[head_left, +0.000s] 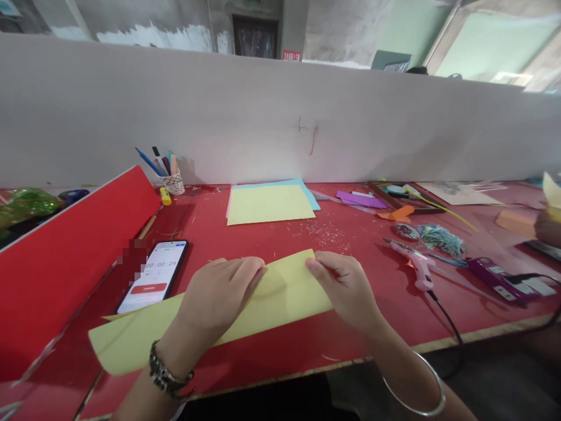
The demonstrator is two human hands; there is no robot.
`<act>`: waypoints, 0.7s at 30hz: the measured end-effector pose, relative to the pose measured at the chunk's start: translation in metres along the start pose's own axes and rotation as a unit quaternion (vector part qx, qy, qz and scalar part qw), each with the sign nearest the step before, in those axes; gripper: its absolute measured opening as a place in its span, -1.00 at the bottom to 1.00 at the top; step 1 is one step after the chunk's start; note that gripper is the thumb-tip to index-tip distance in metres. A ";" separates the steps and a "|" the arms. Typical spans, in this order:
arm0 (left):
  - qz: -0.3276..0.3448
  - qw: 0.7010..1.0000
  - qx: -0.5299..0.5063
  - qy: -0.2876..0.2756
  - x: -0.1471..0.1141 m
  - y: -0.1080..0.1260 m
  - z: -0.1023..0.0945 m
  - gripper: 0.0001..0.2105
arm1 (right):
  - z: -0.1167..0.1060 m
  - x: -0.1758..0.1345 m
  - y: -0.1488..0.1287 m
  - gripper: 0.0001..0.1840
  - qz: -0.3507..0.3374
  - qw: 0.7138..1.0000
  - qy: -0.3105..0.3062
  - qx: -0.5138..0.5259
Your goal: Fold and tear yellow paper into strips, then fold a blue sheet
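Observation:
A sheet of yellow paper (284,298), folded over lengthwise, lies slanted along the table's front. My left hand (225,292) is closed over its upper edge near the middle, with the thumb against the paper. At the right end, my right hand (346,286) pinches the upper corner between thumb and fingers. The sheet's left end curls up a little and overlaps the lower part of a phone (155,275) showing a timer. Farther back lies a stack with a flat yellow sheet (269,204) on top and blue and pink sheets under it.
On the right are a pink glue gun (414,263), a purple power strip (499,280) and shredded paper strands (440,240). A pen cup (174,182) stands by the white partition (245,123). A red board (83,257) leans at left. Another person's hand (547,228) shows at far right.

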State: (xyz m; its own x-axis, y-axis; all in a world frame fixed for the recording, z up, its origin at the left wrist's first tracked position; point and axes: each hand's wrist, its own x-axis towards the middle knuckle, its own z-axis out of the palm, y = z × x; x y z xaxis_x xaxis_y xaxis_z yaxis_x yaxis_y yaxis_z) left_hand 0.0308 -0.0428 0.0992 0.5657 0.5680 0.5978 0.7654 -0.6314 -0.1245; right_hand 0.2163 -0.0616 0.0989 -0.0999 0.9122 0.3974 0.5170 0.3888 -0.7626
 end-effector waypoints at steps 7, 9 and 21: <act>-0.007 1.000 -0.007 0.000 0.002 -0.001 -0.002 -0.61 | -0.001 -0.001 -0.001 -0.65 -0.002 1.000 -0.002 0.015; -0.009 1.000 -0.005 -0.007 0.002 -0.001 -0.003 -0.60 | -0.001 -0.001 -0.001 -0.65 -0.001 1.000 -0.002 0.019; -0.012 0.999 -0.001 -0.032 -0.001 -0.001 0.001 -0.58 | 0.000 -0.001 0.000 -0.64 0.017 1.000 -0.002 0.005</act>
State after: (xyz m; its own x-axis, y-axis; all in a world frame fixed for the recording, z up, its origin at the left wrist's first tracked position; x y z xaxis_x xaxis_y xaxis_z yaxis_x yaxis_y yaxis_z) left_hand 0.0295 -0.0420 0.0980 0.5649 0.6156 0.5495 0.7790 -0.6174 -0.1091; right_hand 0.2166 -0.0630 0.0990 -0.0868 0.9253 0.3691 0.5120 0.3593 -0.7802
